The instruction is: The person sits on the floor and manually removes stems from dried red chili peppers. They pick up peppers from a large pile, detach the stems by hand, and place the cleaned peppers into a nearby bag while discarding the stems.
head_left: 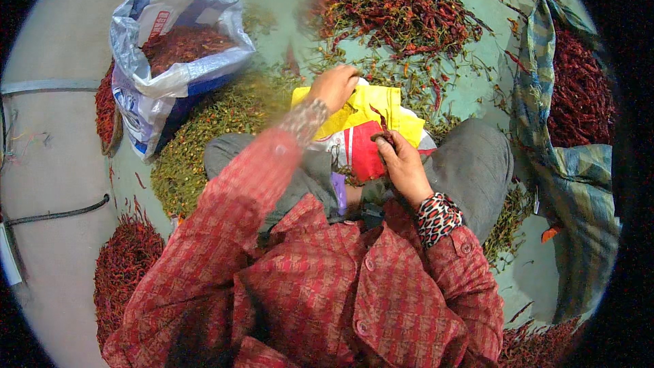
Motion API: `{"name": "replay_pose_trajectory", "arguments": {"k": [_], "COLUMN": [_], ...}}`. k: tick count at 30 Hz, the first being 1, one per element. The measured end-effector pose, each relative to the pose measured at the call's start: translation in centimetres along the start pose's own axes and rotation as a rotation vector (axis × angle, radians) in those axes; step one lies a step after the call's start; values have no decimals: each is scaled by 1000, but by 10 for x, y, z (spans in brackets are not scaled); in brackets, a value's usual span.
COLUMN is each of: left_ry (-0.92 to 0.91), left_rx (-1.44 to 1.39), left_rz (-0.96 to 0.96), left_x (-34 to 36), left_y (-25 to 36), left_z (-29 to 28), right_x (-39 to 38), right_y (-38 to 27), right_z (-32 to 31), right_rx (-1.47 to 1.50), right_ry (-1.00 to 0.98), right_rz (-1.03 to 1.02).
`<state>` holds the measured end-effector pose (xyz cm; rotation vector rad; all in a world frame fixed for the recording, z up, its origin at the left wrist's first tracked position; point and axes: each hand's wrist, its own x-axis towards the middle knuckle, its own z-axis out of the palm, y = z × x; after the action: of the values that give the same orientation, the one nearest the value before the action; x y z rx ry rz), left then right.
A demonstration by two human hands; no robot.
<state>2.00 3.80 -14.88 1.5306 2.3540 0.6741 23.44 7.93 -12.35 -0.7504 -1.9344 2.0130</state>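
Note:
My right hand (405, 170) is closed, with thumb and fingers pinching a dark red dried chili pepper (382, 120) whose tip points up. Above and to the left of it, my left hand (334, 88) hovers over a yellow sheet or bag (395, 103). Its fingers bend away from view and the arm is smeared by motion, so its grip is unclear. The yellow piece lies with a red and white one (366, 150) across my lap. A blurred reddish streak (291, 61) shows left of my left hand, too smeared to identify.
An open white and blue woven sack (143, 85) with red chilies stands at the left. A big chili heap (398, 13) lies ahead. Greenish stems and bits (180, 180) cover the floor by my left knee. A checked sack (541, 68) of chilies stands right; another heap (126, 269) lies lower left.

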Motion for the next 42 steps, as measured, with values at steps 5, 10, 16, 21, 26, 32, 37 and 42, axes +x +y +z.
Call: {"name": "replay_pose_trajectory", "arguments": {"k": [5,10,16,21,26,32,37,42], "left_ry": [-333,-183,-27,-200,-228,-86,-106,-275], "left_rx": [312,141,56,117,356,-218,-377,-354], "left_rz": [-225,-201,-149,424,284,-235,-173,109], "left_x": [54,61,62,83,101,105,38,-26], "left_y": [5,-39,-6,66,77,10,18,66], "left_z": [32,56,42,70,108,46,12,14], "right_x": [6,8,14,13,15,16,21,22], "right_y": [2,2,-8,-11,-9,-9,-9,5], "right_z": [-2,-1,-14,-21,-22,-26,-22,-16], "right_rx": [75,158,455,505,449,483,506,269], "right_ry": [34,25,207,307,348,395,478,310], "right_rz": [50,69,256,224,233,213,157,131]}}
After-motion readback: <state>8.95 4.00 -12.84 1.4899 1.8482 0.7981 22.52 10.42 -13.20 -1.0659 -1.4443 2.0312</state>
